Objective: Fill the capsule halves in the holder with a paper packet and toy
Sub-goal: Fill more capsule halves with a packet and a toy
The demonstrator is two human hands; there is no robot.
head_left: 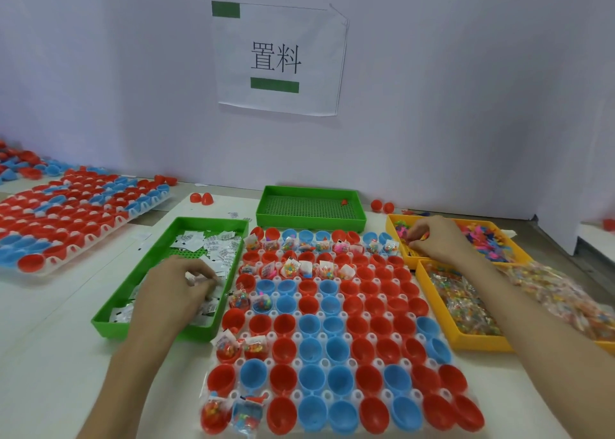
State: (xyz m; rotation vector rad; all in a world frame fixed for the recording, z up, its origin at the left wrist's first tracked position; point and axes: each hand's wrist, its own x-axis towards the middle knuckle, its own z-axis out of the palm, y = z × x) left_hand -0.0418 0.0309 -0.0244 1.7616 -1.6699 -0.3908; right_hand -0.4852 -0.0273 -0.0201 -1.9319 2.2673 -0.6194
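- A paper packet (218, 273) is pinched in the green tray (106, 327) by the left hand (176, 288).
- Toys (486, 239) are reached by the right hand (432, 239); its hold cannot be told.
- Only one of each should be lifted.

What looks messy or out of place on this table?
Loose red capsule halves lie on the table by the wall, outside any holder, on both sides of the far green tray. A few paper packets lie outside the near green tray.
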